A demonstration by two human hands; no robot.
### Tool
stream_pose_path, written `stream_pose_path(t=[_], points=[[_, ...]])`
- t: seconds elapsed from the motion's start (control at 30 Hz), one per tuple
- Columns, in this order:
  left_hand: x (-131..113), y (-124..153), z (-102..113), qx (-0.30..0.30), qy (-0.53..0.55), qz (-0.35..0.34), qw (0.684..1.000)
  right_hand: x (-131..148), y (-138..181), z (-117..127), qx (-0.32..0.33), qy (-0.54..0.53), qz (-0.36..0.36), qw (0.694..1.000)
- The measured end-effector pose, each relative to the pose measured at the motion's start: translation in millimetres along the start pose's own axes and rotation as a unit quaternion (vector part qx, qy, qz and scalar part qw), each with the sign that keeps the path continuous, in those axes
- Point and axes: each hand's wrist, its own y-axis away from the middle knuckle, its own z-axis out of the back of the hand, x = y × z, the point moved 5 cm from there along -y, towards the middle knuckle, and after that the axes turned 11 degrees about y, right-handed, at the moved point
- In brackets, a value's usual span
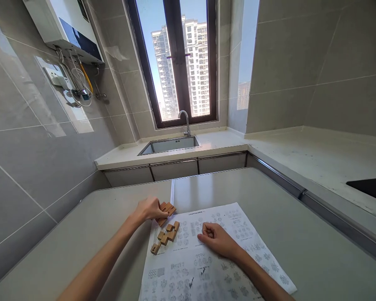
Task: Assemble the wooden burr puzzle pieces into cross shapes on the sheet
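Note:
My left hand (pixel 149 209) rests on the table and grips a group of small wooden blocks (pixel 166 210) at the top left corner of a printed sheet (pixel 207 259). Several more wooden blocks (pixel 166 237) lie joined in a diagonal row on the sheet, just below that hand. My right hand (pixel 217 239) lies on the middle of the sheet with its fingers curled in and nothing visible in them. The sheet is white, covered with small diagrams, and lies flat on the grey table (pixel 90 234).
Behind the table runs a counter with a steel sink (pixel 171 145) and a tap (pixel 185 122) under a window. A second counter stretches along the right with a black hob (pixel 369 187). A water heater (pixel 65 29) hangs on the left wall.

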Motion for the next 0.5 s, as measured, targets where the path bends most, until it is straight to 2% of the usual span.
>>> stream_pose_path(t=[0.13,0.23,0.37,0.5], points=[[-30.7,10.1,16.2,-0.024,0.026,-0.033,0.999,4.2,0.7,-4.9,0.021,-0.154,-0.003,0.988],[-69.0,26.6,19.1,-0.042,0.062,-0.085,0.993,15.4,4.2,-11.6,0.061,-0.317,-0.002,0.946],[-124.2,53.0,-3.2,-0.017,0.087,-0.169,0.982,35.1,9.6,-15.9,0.098,-0.465,0.033,0.879],[-156.1,69.8,-30.4,-0.050,0.075,-0.175,0.980,30.2,6.8,-15.5,0.055,-0.516,0.004,0.855]])
